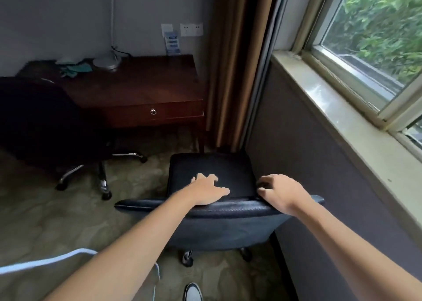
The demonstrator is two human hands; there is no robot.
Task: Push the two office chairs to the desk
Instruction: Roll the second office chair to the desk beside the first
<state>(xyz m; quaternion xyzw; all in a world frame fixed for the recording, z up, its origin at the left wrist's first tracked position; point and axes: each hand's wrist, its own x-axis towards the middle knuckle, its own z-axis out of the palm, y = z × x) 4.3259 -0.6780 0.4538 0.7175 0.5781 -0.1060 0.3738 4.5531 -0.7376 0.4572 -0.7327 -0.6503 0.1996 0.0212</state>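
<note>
A dark leather office chair (pixel 212 230) stands right in front of me, its seat facing the dark wooden desk (pixel 137 88) ahead. My left hand (pixel 209 190) lies over the top edge of its backrest with fingers spread. Further right on the same edge, my right hand (pixel 282 192) curls its fingers over the backrest top. A second black office chair (pixel 43 122) on chrome legs stands to the left, close against the desk's left part.
A wall under a window sill (pixel 342 109) runs close along the right of the chair. A brown curtain (pixel 237 61) hangs beside the desk. A lamp base (pixel 107 61) and cloths sit on the desk. Carpet floor lies below; my shoe (pixel 193 292) shows at the bottom.
</note>
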